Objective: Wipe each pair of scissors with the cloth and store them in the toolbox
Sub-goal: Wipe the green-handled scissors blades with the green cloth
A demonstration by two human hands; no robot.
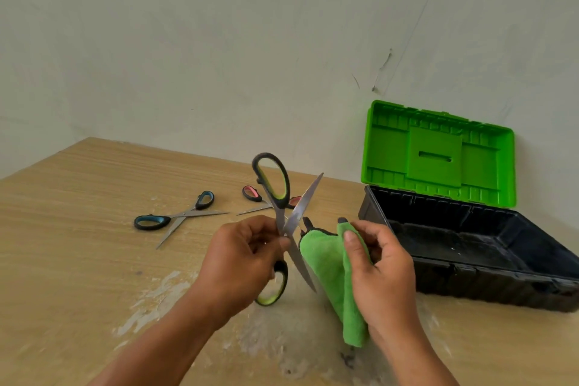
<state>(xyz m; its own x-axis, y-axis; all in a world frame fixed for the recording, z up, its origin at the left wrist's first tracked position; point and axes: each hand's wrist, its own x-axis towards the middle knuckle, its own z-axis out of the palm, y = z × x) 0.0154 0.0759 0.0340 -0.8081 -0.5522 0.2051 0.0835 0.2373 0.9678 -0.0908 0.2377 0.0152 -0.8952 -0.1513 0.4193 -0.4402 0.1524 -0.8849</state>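
Observation:
My left hand [242, 255] grips a pair of green-and-black scissors [275, 188] near the pivot, blades spread wide apart, held up above the table. My right hand [380, 263] holds a folded green cloth [326, 263] just right of the blades, apart from them. Blue-handled scissors [175, 217] lie open on the table at the left. Pink-handled scissors [255, 197] lie behind the raised pair, partly hidden. The toolbox [470, 247] stands at the right, its black tray bare and its green lid [438, 153] propped open against the wall.
The wooden table [78, 229] has worn pale patches near its front. A plain wall rises right behind the table and the toolbox lid.

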